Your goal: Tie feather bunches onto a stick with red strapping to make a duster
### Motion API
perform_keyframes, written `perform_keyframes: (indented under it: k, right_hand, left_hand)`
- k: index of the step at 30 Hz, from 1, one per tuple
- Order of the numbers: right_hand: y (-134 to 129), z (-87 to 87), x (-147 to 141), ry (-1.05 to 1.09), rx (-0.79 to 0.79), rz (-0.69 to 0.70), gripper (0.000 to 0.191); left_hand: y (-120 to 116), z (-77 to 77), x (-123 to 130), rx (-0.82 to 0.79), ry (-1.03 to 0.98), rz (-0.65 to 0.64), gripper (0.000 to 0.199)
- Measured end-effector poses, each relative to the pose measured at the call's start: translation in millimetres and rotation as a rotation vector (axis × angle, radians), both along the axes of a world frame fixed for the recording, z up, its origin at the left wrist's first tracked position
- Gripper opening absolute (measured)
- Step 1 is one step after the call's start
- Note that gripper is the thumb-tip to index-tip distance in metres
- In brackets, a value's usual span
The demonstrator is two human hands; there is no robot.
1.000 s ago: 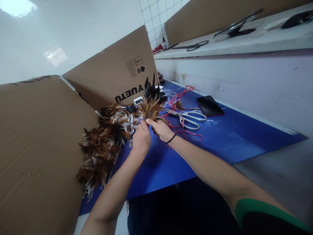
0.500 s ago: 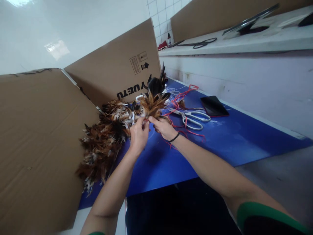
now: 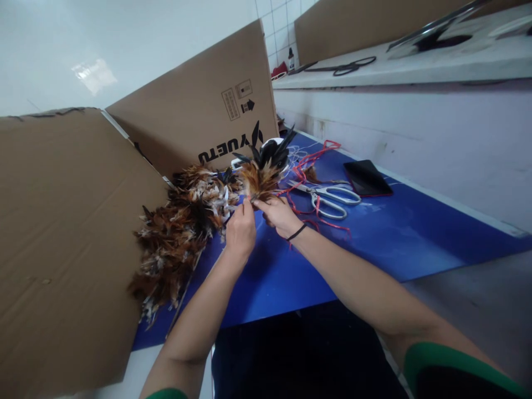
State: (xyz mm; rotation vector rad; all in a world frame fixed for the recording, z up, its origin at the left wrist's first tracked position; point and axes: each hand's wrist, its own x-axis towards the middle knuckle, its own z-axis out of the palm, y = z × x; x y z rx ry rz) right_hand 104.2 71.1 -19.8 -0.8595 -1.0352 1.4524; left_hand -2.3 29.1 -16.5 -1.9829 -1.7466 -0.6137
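Note:
A bunch of brown and black feathers (image 3: 261, 174) stands up from between my two hands over the blue table (image 3: 282, 277). My right hand (image 3: 280, 215) is closed around the base of this bunch. Beside it, touching the same base, my left hand (image 3: 241, 228) is pinched; a small bit of red shows at its fingertips, too small to make out. A large heap of brown and white feathers (image 3: 174, 244) lies to the left. Silver scissors (image 3: 332, 199) rest to the right, with red string (image 3: 307, 160) tangled around them.
Cardboard sheets (image 3: 62, 238) stand along the left and back. A black flat device (image 3: 368, 178) lies on the table at the right. On the white ledge (image 3: 415, 72) are dark scissors (image 3: 353, 66) and a small bottle (image 3: 291, 58).
My left hand has turned and moved slightly right, its fingers now pointing up. The feather bunch has shifted, its black tips more spread. The view has moved slightly.

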Motion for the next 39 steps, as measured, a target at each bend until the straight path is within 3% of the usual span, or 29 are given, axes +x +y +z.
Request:
perform_keyframes:
  k: [2,8,12,20,23,28,32,39]
  right_hand:
    - [-3.0,3.0,0.5,0.018,-0.063,0.030,0.044]
    - [-5.9,6.1,2.7,0.080,-0.040,0.089,0.039]
    - [-5.9,3.7,1.3,0.127,-0.053,0.071,0.036]
    - [-11.3,7.0,1.0,0.176,-0.032,0.108,0.035]
    - [-10.2,4.2,-0.5,0.160,-0.036,0.121,0.037]
    - [-8.6,-0.2,-3.8,0.162,-0.099,0.114,0.044]
    - [-9.0,1.8,-3.9,0.188,-0.134,0.076,0.046]
    - [-8.9,6.9,-1.5,0.194,-0.063,-0.029,0.041]
  left_hand:
    - [-0.4,-0.7,0.8,0.011,0.040,0.009,0.040]
    - [-4.3,-2.2,-0.1,0.059,0.023,-0.074,0.042]
    - [-6.1,0.3,-1.4,0.091,-0.129,-0.143,0.040]
    - [-4.5,22.6,-8.1,0.155,-0.511,-0.263,0.019]
    - [-4.2,21.1,-9.6,0.157,-0.487,-0.251,0.019]
    - [-5.2,4.1,-9.0,0.138,-0.272,-0.173,0.031]
    - [-5.4,-5.4,-7.3,0.128,-0.219,-0.203,0.034]
    - [-10.5,16.1,4.8,0.193,-0.484,-0.265,0.019]
